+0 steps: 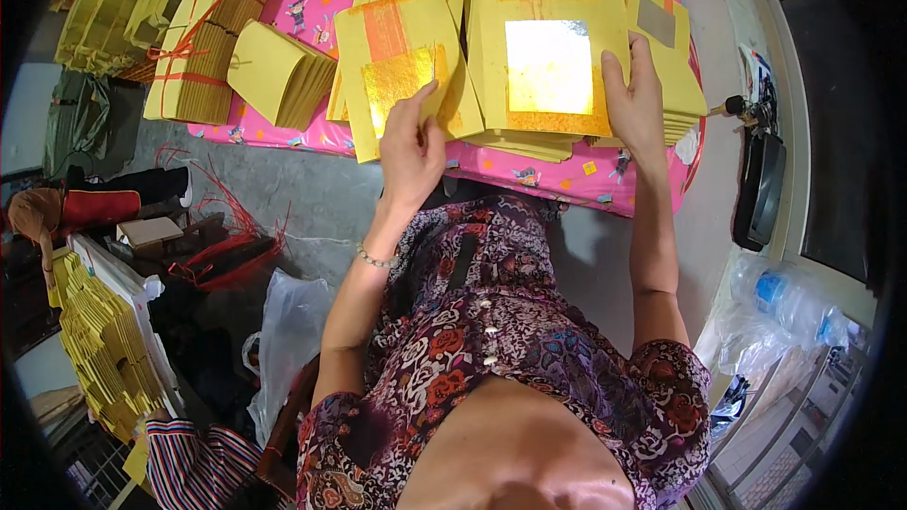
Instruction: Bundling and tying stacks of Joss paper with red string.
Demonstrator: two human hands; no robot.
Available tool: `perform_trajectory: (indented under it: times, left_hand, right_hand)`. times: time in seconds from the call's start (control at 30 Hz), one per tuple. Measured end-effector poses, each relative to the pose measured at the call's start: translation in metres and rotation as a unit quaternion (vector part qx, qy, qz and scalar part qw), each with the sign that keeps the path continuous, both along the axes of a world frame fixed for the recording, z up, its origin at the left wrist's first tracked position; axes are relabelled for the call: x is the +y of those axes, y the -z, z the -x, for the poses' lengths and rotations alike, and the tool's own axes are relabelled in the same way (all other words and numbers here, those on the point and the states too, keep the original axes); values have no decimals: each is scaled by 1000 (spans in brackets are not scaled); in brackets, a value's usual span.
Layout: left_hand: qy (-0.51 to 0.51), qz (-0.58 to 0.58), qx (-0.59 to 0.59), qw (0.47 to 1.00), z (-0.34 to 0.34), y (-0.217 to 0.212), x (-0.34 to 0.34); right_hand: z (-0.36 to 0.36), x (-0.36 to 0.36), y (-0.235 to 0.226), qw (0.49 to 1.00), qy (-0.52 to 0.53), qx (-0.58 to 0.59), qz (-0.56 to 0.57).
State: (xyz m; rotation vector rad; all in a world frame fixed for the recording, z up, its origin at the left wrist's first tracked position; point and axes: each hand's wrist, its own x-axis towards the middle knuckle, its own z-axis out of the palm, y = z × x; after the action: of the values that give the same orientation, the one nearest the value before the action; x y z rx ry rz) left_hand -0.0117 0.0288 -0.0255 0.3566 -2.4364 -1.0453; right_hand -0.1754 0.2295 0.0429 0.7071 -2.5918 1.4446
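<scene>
My right hand [635, 104] grips the right edge of a large yellow sheet of joss paper [487, 47], thumb on its face and fingers behind. The sheet has a shiny silver-looking foil square [550, 66] and orange bands above and below it. My left hand [414, 146] lies on another joss paper sheet [350, 47] with a gold foil patch [397, 80] and an orange stripe. Its index finger is stretched out over the foil and the thumb is apart; some fingers are curled out of sight. More yellow sheets lie stacked under both.
A pink patterned cover [529, 175] lies over the table. Red-tied yellow bundles [198, 47] and a loose stack [279, 76] stand at left. A clear plastic bag [293, 340], red string [231, 217] and other people, one in a striped sleeve [203, 463], are lower left. Bottles [784, 297] lie right.
</scene>
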Motion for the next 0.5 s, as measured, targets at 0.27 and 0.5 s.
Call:
perform_trajectory:
  times: [0.27,0.5]
  left_hand:
    - [-113,-408,252,870,-5,-20,-28]
    - [-124,-340,278,890,-10,-41,-42]
  right_hand:
    - [5,-19,31,998,-63,-17,13]
    - [-9,-78,50,995,-96,-36,2]
